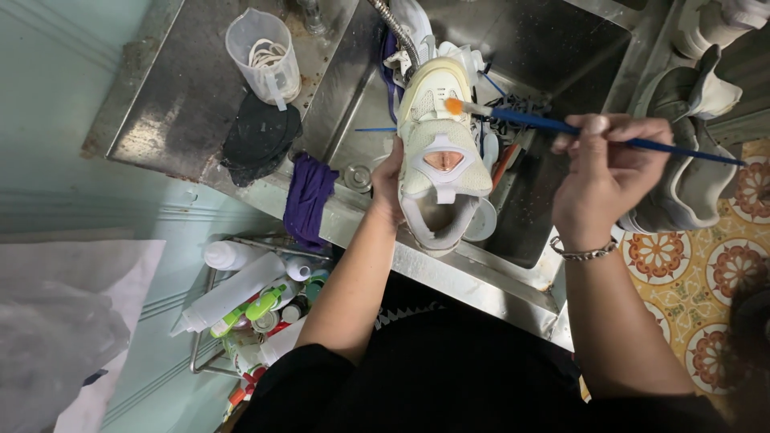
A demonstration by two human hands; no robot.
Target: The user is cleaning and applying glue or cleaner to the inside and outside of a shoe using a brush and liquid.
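- A rack of squeeze bottles [249, 301] stands low at the left, and on the steel counter [172, 96] above it sit a clear measuring jug [263, 54], a black cloth [261, 138] and a purple rag [309, 196] draped over the sink edge; all lie well apart from the work, so none needs moving.
- The left hand [388, 183] has its grip closed around the side of a pale sneaker [439, 152], held heel-down, toe away, over the sink [561, 56]. Judged from this, a firm, steady hold at mid-shoe keeps the upper from rocking under the bristles.
- The orange brush tip [454, 105] touches the upper near the toe. Light, short strokes there seem wise, so liquid does not run into the mesh.
- The right hand [603, 178] pinches the blue-handled paintbrush [553, 124] mid-shaft, grip closed; sliding nearer the tip would likely give finer control.
- More grey shoes [690, 160] rest at the far right, beside the sink.
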